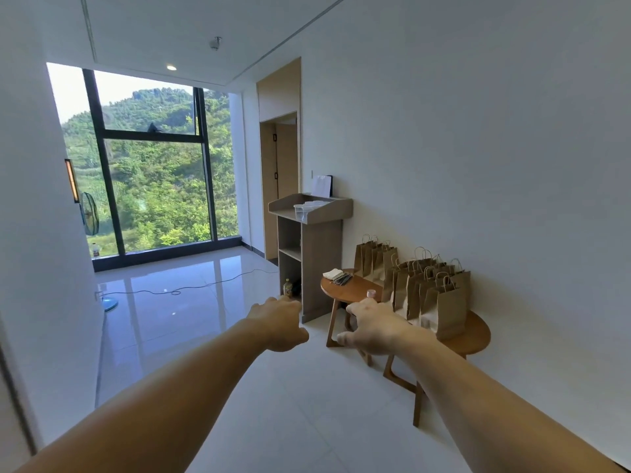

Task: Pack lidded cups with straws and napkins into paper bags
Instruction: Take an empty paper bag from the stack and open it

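Note:
Both my arms stretch forward at mid-height, away from the tables. My left hand (280,322) and my right hand (372,327) hang relaxed and hold nothing. Several brown paper bags (430,291) stand upright on a low wooden table (474,336) by the right wall, with more bags (374,257) on the floor behind. A second round table (351,290) carries white napkins (333,273) and dark straws (344,278), plus a small pink-capped item (371,294). Clear lidded cups (305,210) sit on a wooden lectern (314,233).
A cable (191,288) runs across the glossy floor toward a fan base (111,304) at the left. A big window fills the far wall. A bottle (288,288) stands at the foot of the lectern. White floor lies between me and the tables.

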Tool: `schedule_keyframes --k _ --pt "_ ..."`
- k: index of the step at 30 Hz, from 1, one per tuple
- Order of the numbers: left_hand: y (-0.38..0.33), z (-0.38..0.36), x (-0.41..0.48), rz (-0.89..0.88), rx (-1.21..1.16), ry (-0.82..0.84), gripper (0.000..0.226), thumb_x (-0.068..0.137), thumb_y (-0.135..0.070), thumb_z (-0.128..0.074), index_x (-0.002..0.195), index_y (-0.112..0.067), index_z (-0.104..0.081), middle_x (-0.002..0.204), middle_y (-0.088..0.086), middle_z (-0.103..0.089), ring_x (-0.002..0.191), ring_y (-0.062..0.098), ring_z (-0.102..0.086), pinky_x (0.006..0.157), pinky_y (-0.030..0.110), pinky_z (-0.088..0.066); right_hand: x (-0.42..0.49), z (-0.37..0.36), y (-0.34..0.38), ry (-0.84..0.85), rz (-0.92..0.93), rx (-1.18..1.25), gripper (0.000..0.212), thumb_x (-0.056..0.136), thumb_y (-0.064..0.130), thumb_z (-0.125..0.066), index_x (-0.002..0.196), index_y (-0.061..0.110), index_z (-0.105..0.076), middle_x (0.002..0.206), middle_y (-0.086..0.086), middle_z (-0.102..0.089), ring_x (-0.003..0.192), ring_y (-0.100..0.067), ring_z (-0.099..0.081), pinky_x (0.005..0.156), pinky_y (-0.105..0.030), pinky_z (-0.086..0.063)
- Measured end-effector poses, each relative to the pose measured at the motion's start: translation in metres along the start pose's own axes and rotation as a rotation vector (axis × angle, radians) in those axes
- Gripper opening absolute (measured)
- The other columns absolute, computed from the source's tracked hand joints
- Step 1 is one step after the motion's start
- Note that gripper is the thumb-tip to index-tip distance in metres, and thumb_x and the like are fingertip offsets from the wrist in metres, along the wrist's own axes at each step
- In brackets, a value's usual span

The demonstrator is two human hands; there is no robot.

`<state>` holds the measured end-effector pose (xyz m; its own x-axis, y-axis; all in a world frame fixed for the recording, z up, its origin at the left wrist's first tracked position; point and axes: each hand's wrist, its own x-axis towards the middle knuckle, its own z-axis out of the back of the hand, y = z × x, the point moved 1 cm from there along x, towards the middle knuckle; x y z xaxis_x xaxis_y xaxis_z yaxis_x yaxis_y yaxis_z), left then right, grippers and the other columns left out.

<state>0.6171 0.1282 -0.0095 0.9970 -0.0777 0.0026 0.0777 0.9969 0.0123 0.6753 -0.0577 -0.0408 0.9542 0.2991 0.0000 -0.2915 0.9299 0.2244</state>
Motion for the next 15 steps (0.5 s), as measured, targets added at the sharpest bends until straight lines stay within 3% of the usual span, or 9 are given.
schedule_keyframes --k 15 --pt "0.056 0.006 0.276 0.091 0.026 -0.027 0.058 0.095 -0.045 -0.05 0.145 -0.019 -0.039 0.143 0.007 -0.046 0.128 0.027 -0.044 0.098 0.041 -0.04 0.286 0.013 -0.045 -0.002 0.085 0.005 0.075 0.085 0.058 -0.062 0.146 0.022 -0.038 0.151 -0.007 -0.037 0.135 -0.03 -0.041 0.105 -0.044 -0.044"
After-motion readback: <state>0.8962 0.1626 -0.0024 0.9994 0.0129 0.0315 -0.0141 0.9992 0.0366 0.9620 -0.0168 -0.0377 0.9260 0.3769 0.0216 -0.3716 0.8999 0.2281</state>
